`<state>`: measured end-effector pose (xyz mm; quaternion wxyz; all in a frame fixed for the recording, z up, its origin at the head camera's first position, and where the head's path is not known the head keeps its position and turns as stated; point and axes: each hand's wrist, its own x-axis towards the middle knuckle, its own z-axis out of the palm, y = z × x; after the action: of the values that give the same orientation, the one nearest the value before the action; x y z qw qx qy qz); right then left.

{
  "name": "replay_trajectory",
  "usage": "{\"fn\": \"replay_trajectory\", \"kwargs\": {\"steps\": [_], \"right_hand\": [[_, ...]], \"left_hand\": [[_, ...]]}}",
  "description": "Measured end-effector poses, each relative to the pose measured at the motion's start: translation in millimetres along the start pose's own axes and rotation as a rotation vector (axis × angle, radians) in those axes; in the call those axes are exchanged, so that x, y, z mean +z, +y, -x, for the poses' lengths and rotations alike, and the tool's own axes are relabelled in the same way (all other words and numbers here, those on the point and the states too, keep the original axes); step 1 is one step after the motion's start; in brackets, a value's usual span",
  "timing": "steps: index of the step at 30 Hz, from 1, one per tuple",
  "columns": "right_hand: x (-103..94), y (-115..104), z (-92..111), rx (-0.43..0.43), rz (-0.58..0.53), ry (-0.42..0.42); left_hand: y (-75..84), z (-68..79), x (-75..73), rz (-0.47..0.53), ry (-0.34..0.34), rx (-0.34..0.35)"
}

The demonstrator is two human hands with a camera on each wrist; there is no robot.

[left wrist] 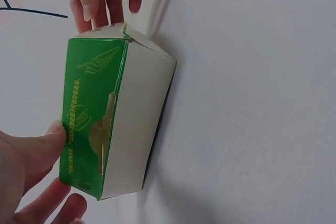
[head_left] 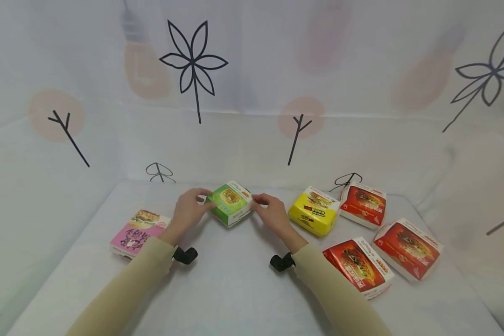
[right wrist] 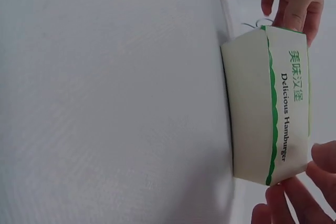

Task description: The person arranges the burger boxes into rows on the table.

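A green and white hamburger box [head_left: 230, 200] lies near the back of the table, its lid printed with a burger. My left hand [head_left: 190, 208] holds its left corner; in the left wrist view the thumb [left wrist: 48, 136] presses the green side [left wrist: 86, 72], with other fingers past the corner. At the opposite corner my right hand [head_left: 273, 212] grips the box between thumb and fingers. The right wrist view shows the white side [right wrist: 287, 103] lettered "Delicious Hamburger", with right fingertips [right wrist: 278, 195] at its lower end. The lid looks closed, and a slot shows in the green side.
A pink and white box [head_left: 136, 235] lies left, partly behind my left forearm. To the right are a yellow box [head_left: 315, 212] and three red burger boxes [head_left: 364, 204] [head_left: 409, 249] [head_left: 357, 266], the nearest beside my right sleeve. A patterned white cloth [head_left: 243, 140] hangs behind the table.
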<state>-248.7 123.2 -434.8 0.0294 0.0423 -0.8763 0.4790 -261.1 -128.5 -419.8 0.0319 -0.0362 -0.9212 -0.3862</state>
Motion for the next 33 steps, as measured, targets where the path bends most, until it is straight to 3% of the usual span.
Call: {"fn": "replay_trajectory", "kwargs": {"steps": [5,13,22,33], "right_hand": [[-1.3,1.2,0.3,-0.027,0.018,0.021],[-5.0,4.5,-3.1,0.007,-0.004,0.030],[-11.0,1.8,-4.7,-0.004,0.015,-0.056],[-18.6,0.5,-6.9,-0.088,0.091,-0.120]], "left_hand": [[-1.0,-0.8,0.1,-0.031,-0.041,0.026],[2.5,-0.3,-2.8,-0.077,-0.152,0.122],[2.7,0.1,-5.7,-0.102,-0.233,0.185],[-4.1,-3.7,-13.1,0.019,-0.362,0.226]]}}
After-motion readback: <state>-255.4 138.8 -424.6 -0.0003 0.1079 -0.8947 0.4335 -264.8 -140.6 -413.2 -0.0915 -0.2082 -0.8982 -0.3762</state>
